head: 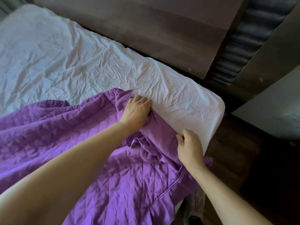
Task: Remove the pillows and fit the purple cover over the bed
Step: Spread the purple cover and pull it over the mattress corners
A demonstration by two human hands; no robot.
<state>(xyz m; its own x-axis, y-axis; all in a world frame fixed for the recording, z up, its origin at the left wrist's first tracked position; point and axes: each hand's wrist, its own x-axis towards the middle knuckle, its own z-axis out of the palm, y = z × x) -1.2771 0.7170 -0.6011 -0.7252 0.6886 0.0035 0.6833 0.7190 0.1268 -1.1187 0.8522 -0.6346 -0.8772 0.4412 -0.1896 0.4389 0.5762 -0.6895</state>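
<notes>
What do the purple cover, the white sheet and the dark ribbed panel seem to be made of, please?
The purple quilted cover looks like soft woven fabric with thin padding: stitched lines, limp folds, slight sheen. The white wrinkled sheet looks like thin matte cotton or a blend, given fine creases. The dark ribbed panel looks like padded leather or imitation, from glossy ribs.

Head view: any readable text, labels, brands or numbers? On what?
None: no word, label, brand, number or sign shows on the purple cover, the white sheet or the dark panel behind the bed.
</notes>
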